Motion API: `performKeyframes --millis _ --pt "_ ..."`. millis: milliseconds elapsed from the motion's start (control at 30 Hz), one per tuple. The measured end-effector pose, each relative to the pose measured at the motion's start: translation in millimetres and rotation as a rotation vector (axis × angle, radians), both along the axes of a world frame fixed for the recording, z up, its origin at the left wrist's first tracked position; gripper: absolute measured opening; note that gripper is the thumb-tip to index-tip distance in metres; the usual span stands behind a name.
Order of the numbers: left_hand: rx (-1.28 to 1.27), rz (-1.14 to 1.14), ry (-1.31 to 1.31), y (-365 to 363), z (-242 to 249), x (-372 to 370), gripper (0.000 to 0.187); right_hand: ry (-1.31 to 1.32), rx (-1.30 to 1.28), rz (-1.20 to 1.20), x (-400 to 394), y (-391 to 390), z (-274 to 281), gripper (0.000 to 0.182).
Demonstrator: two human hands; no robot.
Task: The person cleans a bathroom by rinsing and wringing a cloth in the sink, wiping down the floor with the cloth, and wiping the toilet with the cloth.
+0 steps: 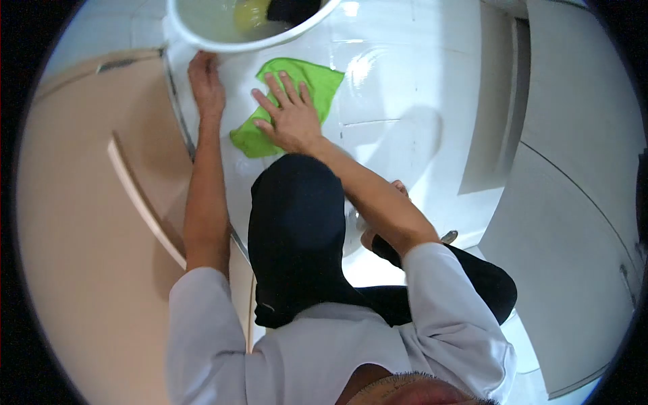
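Observation:
My right hand (293, 118) lies flat with fingers spread on a bright green cloth (322, 82), pressing it against the wet white tiled floor (378, 128). The cloth is spread out, with creases near my palm. Just below the rim of a white bucket (253, 46) is my left hand (206, 86), its fingers stretched forward and close together beside the cabinet edge. Its fingertips are right at the rim and partly hidden. Inside the bucket are a yellow item (251, 15) and a black item (291, 9).
A beige cabinet front (88, 202) with a long curved handle (145, 200) runs along the left. Light panels (580, 202) stand on the right. My bent knee (297, 209) in black is close behind the cloth. The floor shines with water.

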State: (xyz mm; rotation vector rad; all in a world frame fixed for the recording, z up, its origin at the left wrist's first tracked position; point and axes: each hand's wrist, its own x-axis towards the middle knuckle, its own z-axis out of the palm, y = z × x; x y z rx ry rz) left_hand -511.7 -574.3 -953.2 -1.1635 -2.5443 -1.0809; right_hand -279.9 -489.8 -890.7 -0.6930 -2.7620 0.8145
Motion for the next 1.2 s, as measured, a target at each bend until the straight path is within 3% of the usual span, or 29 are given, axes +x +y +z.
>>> performKeyframes --millis 33,100,200,267,333,367,400,433,533,567,600,667,767,800,833,867,900,933,967,1000,1067,1133,1200 --pt "0.034 -0.014 -0.215 4 9 2 0.024 0.015 0.067 0.061 -8 7 -19 0.058" --pt "0.086 -0.05 -0.133 4 12 7 0.028 -0.084 0.273 0.155 -21 40 -37 0.058" --pt "0.032 -0.029 -0.123 4 18 16 0.035 -0.189 0.124 0.357 0 118 -41 0.058" --pt "-0.131 -0.005 -0.039 7 11 12 0.042 -0.228 0.238 0.081 33 151 -31 0.061" --pt "-0.152 0.006 -0.078 7 8 15 0.046 -0.204 0.206 -0.295 89 185 -39 0.065" --pt "-0.179 -0.023 0.021 5 0 11 0.047 -0.245 0.304 -0.429 123 195 -48 0.068" --pt "-0.207 -0.05 0.12 6 -3 8 0.048 -0.249 0.358 -0.55 160 200 -49 0.067" --pt "-0.178 -0.022 0.034 11 7 14 0.05 -0.359 0.381 -0.749 201 200 -62 0.068" --pt "-0.268 -0.036 0.096 13 3 9 0.051 -0.285 0.394 -1.328 301 176 -81 0.073" --pt "-0.257 -0.047 0.083 11 0 8 0.052 -0.49 0.355 -1.702 316 172 -88 0.073" --pt "-0.247 -0.057 0.088 12 0 7 0.052 -0.483 0.357 -1.716 320 186 -88 0.073" --pt "-0.27 -0.043 0.122 12 2 11 0.051 -0.824 -0.023 -2.122 327 235 -102 0.072" --pt "-0.323 -0.029 0.088 15 9 15 0.051 -0.869 0.317 -1.228 372 376 -219 0.05" --pt "-0.367 -0.053 0.086 13 8 15 0.052 -0.451 0.363 -1.362 305 388 -210 0.045" --pt "-0.296 -0.052 0.148 10 0 12 0.051 -0.12 0.671 -1.235 198 350 -154 0.045" --pt "-0.298 -0.079 0.149 10 2 12 0.051 -0.116 0.61 -0.844 187 364 -208 0.062" --pt "-0.302 -0.088 0.12 13 6 12 0.05 -0.133 0.763 -0.876 94 305 -107 0.061" --pt "-0.303 -0.098 0.088 17 13 13 0.05 -0.01 0.697 -0.649 82 285 -128 0.075" --pt "-0.152 -0.126 -0.069 25 26 20 0.047 -0.429 0.23 -0.652 43 235 -32 0.081" --pt "-0.224 -0.109 0.074 20 21 17 0.045 -0.29 0.395 -0.424 46 204 -56 0.082" --pt "-0.223 -0.054 -0.007 2 -15 6 0.046 -0.275 0.287 0.023 80 140 -26 0.072" --pt "-0.312 -0.081 -0.004 16 17 16 0.048 -0.191 0.102 0.283 134 120 -15 0.068" --pt "-0.285 -0.056 0.044 24 26 21 0.045 -0.236 0.078 0.318 168 167 -24 0.066"
